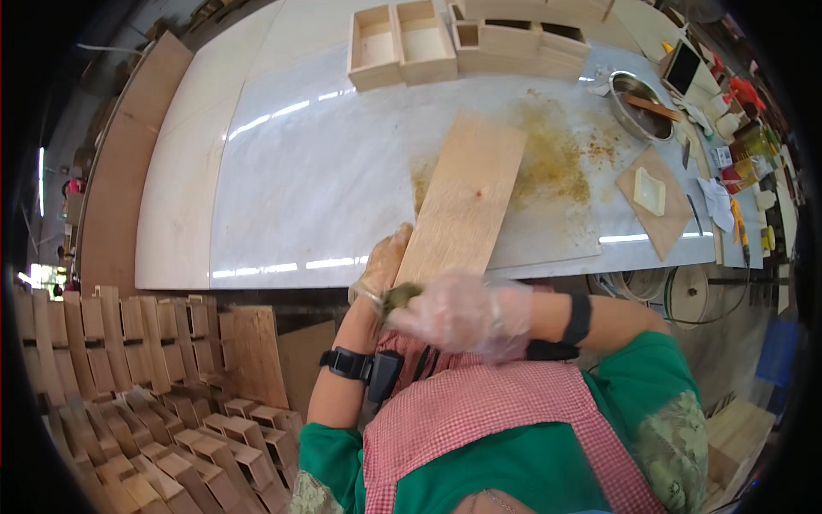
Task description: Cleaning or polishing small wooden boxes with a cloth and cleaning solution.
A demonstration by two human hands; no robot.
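A long pale wooden board [467, 193] with a small dark knot slants away from me over the table's near edge. It may be the face of a box; its underside is hidden. My left hand [382, 261], in a thin stained glove, grips its left side near the close end. Across that end reaches my right hand [467, 313], in a clear plastic glove and smeared by motion. Its fingers are closed on a dark olive-green wad [401, 298], perhaps cloth or sponge, close to my left wrist.
Yellow-brown stains mark the pale table [317, 188]. Wooden boxes [402, 77] stand at the far side. Right of them are a metal bowl [629, 107] with a wooden-looking stick and a small cream tray [649, 190] on a thin board. Stacked wooden boxes [205, 454] fill the lower left.
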